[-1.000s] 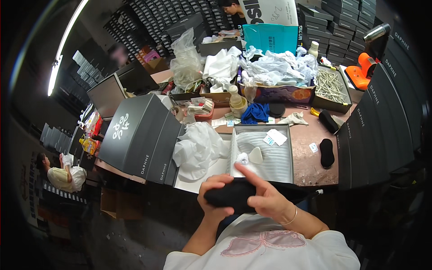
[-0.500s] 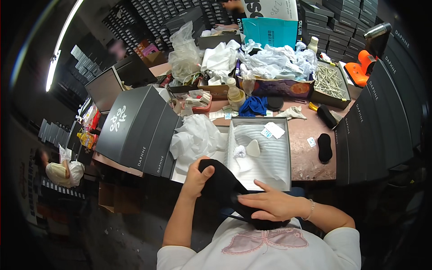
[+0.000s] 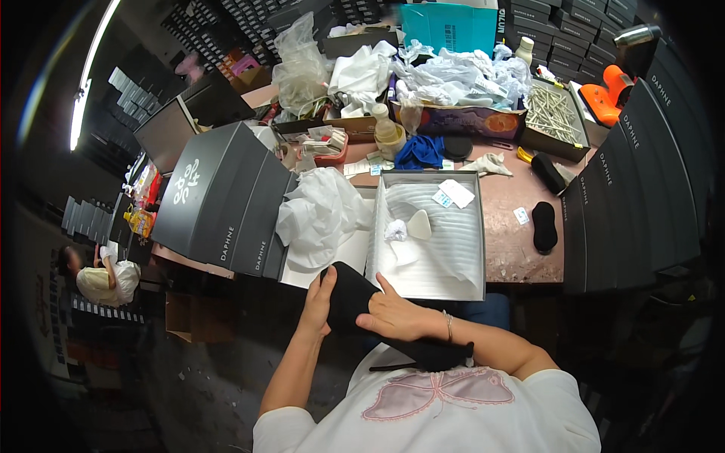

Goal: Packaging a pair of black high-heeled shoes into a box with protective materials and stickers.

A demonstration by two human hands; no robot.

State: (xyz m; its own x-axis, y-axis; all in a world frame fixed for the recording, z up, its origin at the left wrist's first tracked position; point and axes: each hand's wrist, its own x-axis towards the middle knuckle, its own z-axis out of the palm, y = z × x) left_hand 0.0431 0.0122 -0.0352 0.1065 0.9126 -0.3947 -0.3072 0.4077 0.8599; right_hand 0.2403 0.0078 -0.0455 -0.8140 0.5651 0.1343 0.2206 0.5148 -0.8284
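Note:
A long black shoe [image 3: 349, 293] slants in front of my body, one end up at my left hand and the other down by my shirt. My left hand [image 3: 317, 300] is closed round its upper end, the thumb along the edge. Across the middle lies my right hand [image 3: 396, 315], thumb on the near face and fingers bent over the far side. A thin black strip sticks out at the lower end. Just beyond is an open shoe box [image 3: 482, 249] with white lining, paper tags [image 3: 456, 193] and a white pad [image 3: 419, 225].
Crumpled white paper [image 3: 321, 215] fills the box lid at left, beside standing dark shoe boxes [image 3: 219, 200]. Stacked boxes [image 3: 642, 189] rise at right. A black oblong pad [image 3: 544, 228], a bottle [image 3: 387, 132], blue cloth [image 3: 420, 153] and a box of sticks [image 3: 555, 113] are on the table.
The shoe has turned, showing a broader flat face. My right hand has moved up and left along it, from resting flat to gripping. The view has shifted slightly.

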